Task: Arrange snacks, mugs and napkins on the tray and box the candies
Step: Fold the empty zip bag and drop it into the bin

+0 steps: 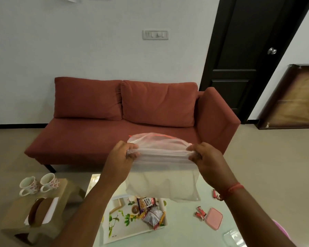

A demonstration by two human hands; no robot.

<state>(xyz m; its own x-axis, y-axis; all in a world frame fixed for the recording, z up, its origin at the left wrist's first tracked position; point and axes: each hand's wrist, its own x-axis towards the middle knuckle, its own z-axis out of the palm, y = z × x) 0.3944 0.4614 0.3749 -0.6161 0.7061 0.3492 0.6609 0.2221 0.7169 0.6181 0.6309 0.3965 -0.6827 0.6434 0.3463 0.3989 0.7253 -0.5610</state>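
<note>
**Empty zip bag held above the tray**

Nearest, the floral tray (117, 227) is carrying snack packets (151, 210) at its right end; candies (200, 213) and a pink box (214, 218) are lying just right of it on the glass table (194, 234). Above, the left hand (126, 154) and right hand (202, 156) are each pinching an end of a clear zip bag (161, 172), apparently empty, its long axis running left-right. Mugs (38, 183) are waiting on the side stool (12, 216), left.

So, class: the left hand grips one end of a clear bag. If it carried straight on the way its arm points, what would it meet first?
Probably the red sofa. The left hand points forward and up, its fist shut on the zip bag, with the sofa's seat directly beyond, though depth is hard to judge here.
</note>
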